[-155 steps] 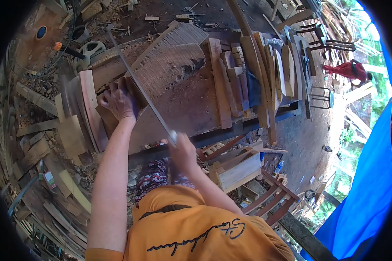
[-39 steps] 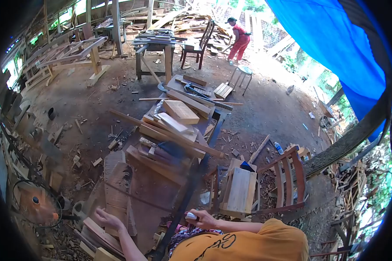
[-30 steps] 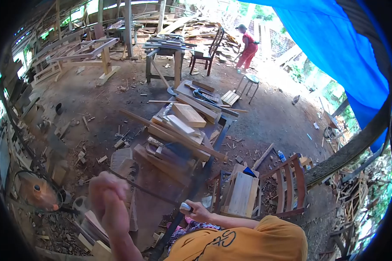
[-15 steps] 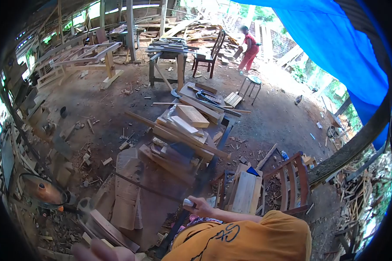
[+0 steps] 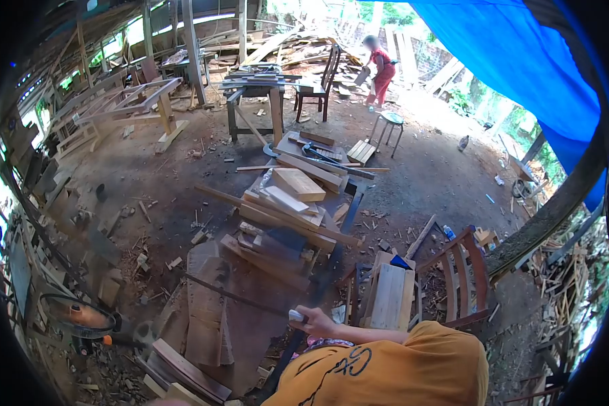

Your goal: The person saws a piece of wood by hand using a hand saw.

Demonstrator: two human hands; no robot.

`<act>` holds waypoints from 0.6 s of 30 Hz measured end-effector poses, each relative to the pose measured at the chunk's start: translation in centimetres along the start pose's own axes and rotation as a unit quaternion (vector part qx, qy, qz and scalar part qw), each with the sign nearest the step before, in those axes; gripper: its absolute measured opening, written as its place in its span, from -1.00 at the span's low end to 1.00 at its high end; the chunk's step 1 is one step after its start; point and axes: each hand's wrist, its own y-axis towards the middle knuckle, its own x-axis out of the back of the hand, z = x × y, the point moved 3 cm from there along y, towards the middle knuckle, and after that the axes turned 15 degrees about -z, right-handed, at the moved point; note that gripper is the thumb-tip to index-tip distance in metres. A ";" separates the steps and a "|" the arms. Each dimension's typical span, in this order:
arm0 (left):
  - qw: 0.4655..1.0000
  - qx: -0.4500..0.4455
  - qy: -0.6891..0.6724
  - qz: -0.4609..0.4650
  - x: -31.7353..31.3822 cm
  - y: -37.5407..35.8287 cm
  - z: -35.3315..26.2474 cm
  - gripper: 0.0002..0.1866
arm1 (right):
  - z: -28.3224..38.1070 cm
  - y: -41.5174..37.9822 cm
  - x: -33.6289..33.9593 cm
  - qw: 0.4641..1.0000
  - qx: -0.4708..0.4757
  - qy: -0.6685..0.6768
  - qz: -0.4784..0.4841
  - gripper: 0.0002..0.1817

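Note:
My right hand [image 5: 312, 321] is closed around the pale handle of a long thin dark rod [image 5: 233, 295], which reaches left over the boards on the ground. Only a blurred sliver of my left hand [image 5: 169, 402] shows at the bottom edge, and its fingers are hidden. Close to it lie some stacked wooden strips [image 5: 191, 371]. A long shaped plank [image 5: 206, 325] lies under the rod's left part. Beyond my right hand is a pile of cut wood blocks [image 5: 298, 184] on a low bench.
A person in red [image 5: 381, 73] bends near a wood heap at the back. A dark chair [image 5: 326, 81], a stool [image 5: 392, 118] and a work table [image 5: 260, 82] stand ahead. Right of me are a slatted chair back [image 5: 457, 281] and boards [image 5: 389, 298]; an orange machine [image 5: 86, 316] is left.
My left hand has dropped almost out of view at the bottom. The view has shifted slightly. The person in red has turned or moved a little, holding a piece of wood.

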 end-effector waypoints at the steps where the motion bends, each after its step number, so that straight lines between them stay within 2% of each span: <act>1: 0.997 0.027 0.055 0.046 0.8 -2.6 1.7 -0.65 | -0.1 0.1 0.2 1.000 0.009 -0.004 -0.007 -0.72; 2: 0.984 0.077 0.118 0.111 1.4 -5.2 3.1 -0.61 | 0.1 0.1 0.5 1.000 0.010 -0.003 -0.009 -0.72; 3: 0.931 0.250 0.196 0.181 2.5 -8.1 4.8 -0.59 | 0.3 0.1 0.8 1.000 0.000 -0.001 -0.004 -0.71; 4: 0.831 0.392 0.290 0.269 3.7 -11.4 6.2 -0.54 | 0.4 0.1 1.0 1.000 -0.011 0.001 0.001 -0.71; 6: 0.751 0.469 0.316 0.341 6.7 -18.1 8.2 -0.37 | 0.0 -0.1 1.3 1.000 -0.014 -0.002 -0.011 -0.71; 7: 0.752 0.468 0.315 0.341 8.4 -20.4 8.6 -0.37 | -0.2 -0.1 1.3 1.000 -0.018 -0.006 -0.020 -0.70; 9: 0.649 0.468 0.346 0.489 10.9 -24.7 8.7 -0.13 | -0.9 0.2 1.5 0.999 -0.023 -0.015 -0.033 -0.70; 10: 0.642 0.471 0.349 0.494 11.4 -25.6 8.4 -0.13 | -1.0 -0.3 1.4 0.998 -0.032 -0.023 -0.042 -0.69; 11: 0.617 0.449 0.385 0.519 11.9 -26.5 7.8 -0.05 | 0.3 -0.3 1.8 0.996 -0.085 -0.018 -0.032 -0.69; 13: 0.557 0.426 0.449 0.553 12.5 -28.7 8.1 0.16 | -0.6 -0.7 1.2 0.997 -0.056 -0.015 -0.042 -0.69; 14: 0.562 0.428 0.447 0.550 12.8 -30.1 8.4 0.16 | -0.9 -0.6 1.3 0.998 -0.028 -0.013 -0.056 -0.69; 16: 0.540 0.388 0.495 0.559 13.8 -32.1 8.8 0.24 | -0.7 -0.9 1.2 0.998 -0.027 -0.019 -0.054 -0.69; 18: 0.545 0.375 0.508 0.551 13.2 -32.4 8.9 0.25 | -0.4 -1.1 1.0 0.998 -0.013 -0.022 -0.056 -0.71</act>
